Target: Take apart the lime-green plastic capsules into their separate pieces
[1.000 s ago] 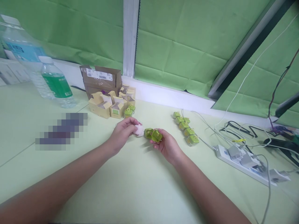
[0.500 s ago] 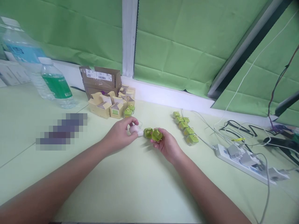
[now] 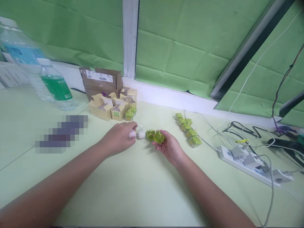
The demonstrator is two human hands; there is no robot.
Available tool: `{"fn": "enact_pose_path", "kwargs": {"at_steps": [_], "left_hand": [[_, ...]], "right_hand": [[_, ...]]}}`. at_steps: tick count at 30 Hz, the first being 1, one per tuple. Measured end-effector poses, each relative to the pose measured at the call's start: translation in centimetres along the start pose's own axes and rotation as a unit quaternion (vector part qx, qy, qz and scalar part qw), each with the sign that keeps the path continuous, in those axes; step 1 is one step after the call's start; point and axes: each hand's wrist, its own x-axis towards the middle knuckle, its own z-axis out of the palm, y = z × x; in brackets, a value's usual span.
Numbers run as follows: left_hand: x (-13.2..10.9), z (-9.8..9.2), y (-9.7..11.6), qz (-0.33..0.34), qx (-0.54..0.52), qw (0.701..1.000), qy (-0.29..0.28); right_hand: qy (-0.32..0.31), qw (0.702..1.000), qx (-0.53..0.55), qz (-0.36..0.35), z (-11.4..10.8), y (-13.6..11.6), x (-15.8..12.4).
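Note:
My left hand (image 3: 120,136) is closed, its fingertips around a small white rounded piece (image 3: 132,134). Just right of it, a second white block-like piece (image 3: 141,135) sits on the table, apart from the fingers. A clear plastic cup-like piece (image 3: 140,126) lies behind them. My right hand (image 3: 170,146) grips a hollow green cup-shaped piece (image 3: 159,137) between thumb and fingers, its open side facing up and left. Against it on the left is another hollow green piece (image 3: 150,135); whether the two are joined I cannot tell.
Small green-lidded clear boxes (image 3: 186,127) stand in a row to the right, and two more (image 3: 129,115) sit beside opened cardboard boxes (image 3: 102,110). Water bottles (image 3: 57,85) stand at left. A power strip (image 3: 247,164) with plugs and cables occupies the right side.
My left hand has drawn slightly left with one white piece, leaving the other white piece separate on the table. My right hand and the green pieces have hardly moved.

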Motion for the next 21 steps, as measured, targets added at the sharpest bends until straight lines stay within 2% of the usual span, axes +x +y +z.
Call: {"fn": "enact_pose_path", "kwargs": {"at_steps": [8,12,16,19,21], "left_hand": [[0.0,-0.3,-0.2,0.027,0.019,0.999,-0.008],[0.0,-0.7,0.4,0.051,-0.006,0.997,0.058],[-0.1,-1.0,1.5,0.097,-0.055,0.987,0.118],[-0.3,-0.8,1.7,0.119,-0.022,0.987,0.103],[-0.4,-0.5,1.3,0.102,0.038,0.991,0.077]], "right_hand": [[0.01,1.0,0.001,-0.001,-0.1,0.1,0.2],[0.003,1.0,0.024,0.007,-0.2,0.0,0.2],[-0.045,0.997,0.058,0.019,-0.2,-0.2,0.1],[-0.068,0.996,0.06,0.024,-0.2,-0.2,0.1],[-0.069,0.996,0.053,0.022,-0.2,-0.1,0.1]]}}
